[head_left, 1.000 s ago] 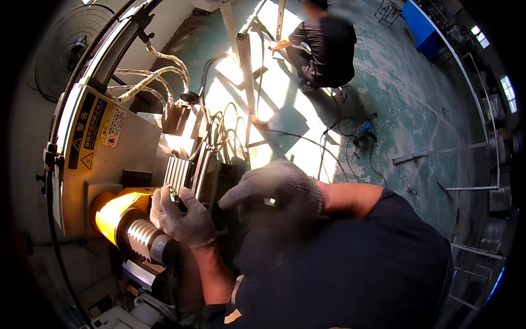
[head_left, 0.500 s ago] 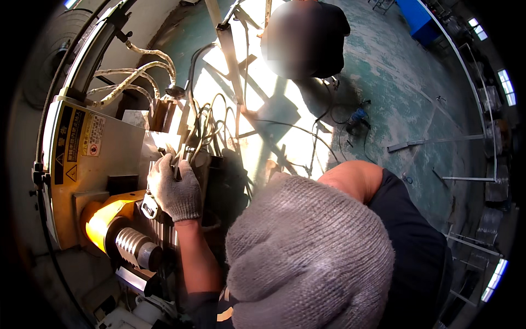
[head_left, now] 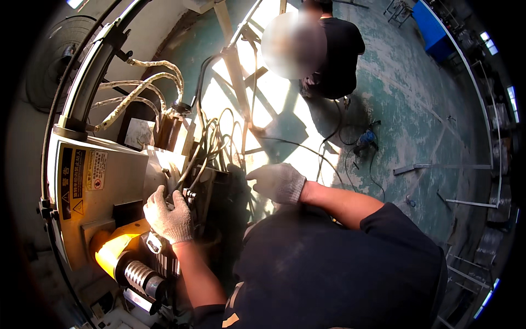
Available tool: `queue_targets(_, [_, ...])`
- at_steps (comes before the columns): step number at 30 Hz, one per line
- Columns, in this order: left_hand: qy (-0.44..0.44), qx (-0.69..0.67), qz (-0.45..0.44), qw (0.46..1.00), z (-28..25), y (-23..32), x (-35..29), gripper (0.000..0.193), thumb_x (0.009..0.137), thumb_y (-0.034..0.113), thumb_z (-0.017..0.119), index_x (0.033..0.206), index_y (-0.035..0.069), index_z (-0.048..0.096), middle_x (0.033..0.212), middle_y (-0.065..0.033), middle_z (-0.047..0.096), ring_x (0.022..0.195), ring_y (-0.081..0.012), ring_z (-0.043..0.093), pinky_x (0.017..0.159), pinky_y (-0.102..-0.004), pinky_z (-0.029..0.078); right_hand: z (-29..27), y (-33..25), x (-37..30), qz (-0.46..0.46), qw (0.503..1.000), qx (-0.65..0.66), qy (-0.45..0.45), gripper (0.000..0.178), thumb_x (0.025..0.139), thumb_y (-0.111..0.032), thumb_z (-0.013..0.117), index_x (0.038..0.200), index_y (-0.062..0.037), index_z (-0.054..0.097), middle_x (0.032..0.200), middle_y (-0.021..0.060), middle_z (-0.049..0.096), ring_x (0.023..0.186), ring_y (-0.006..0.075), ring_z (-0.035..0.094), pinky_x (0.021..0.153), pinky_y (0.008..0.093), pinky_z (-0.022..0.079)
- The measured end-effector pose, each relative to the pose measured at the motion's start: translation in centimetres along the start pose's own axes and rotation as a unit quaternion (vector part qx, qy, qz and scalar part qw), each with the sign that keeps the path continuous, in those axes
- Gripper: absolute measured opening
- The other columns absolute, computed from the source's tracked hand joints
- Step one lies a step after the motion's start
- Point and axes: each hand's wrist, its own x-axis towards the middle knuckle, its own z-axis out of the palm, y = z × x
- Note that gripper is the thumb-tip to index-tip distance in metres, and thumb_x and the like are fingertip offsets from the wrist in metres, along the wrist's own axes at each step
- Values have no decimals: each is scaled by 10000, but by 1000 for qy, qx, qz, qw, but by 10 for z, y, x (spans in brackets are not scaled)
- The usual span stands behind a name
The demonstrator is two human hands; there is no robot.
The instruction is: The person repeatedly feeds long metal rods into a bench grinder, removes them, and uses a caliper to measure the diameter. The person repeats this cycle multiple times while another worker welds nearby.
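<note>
My left hand (head_left: 169, 219), in a grey knit glove, reaches to the bench-side machine at the left. Its thumb and forefinger stand apart, near a small metal fitting (head_left: 189, 195), and no object shows between them. Just below the hand is a small white-rimmed gauge (head_left: 155, 242), beside a yellow bracket (head_left: 123, 244) with a ribbed metal cylinder (head_left: 141, 274). My right hand (head_left: 278, 182), gloved alike, is held out over the sunlit floor, its fingers stretched leftward and somewhat smeared. Nothing can be seen in it.
A grey machine housing (head_left: 98, 192) with warning labels fills the left side; wrapped hoses (head_left: 164, 82) arch above it. Dark cables (head_left: 213, 137) loop behind my left hand. A co-worker in dark clothing (head_left: 339, 55) is ahead. A blue power tool (head_left: 366, 140) and metal bars (head_left: 438, 166) lie on the floor.
My right hand has gone from close in front of the camera to farther out above the floor. My left hand stays by the machine, shifted slightly toward the housing. The view has tilted.
</note>
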Motion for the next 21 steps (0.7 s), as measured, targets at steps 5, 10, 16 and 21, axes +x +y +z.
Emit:
queue_targets(5, [21,47,-11,999,1,11,0,390,813,181,815,1175,69,721,1171,-131,723,1069,-386,650,937,-517,507,10,83,-30,266,954,-57,-123,359,948,-296,683,1257,-130,755,1147,147,792,1065,359,749,971,449,583])
queue_targets(10, [17,76,-29,997,1,14,4,380,830,206,814,1169,61,722,1211,-142,714,1129,-395,639,967,-545,495,5,143,-70,405,907,-61,-94,424,946,-357,693,1284,-108,752,1131,169,790,1056,342,754,974,429,579])
queue_targets(16, [14,97,-29,995,5,14,3,324,865,228,799,1124,44,737,1182,-145,725,1110,-390,651,959,-538,505,14,198,-125,544,837,-56,-15,389,900,-318,697,1223,-120,786,1187,206,777,1117,354,737,1034,424,569])
queue_targets(21, [33,96,12,995,3,11,7,255,885,210,773,1068,37,737,1094,-146,738,1034,-387,676,922,-522,534,27,211,-152,581,806,-108,-23,394,881,-339,693,1196,-129,802,1154,168,794,1095,333,750,997,415,582])
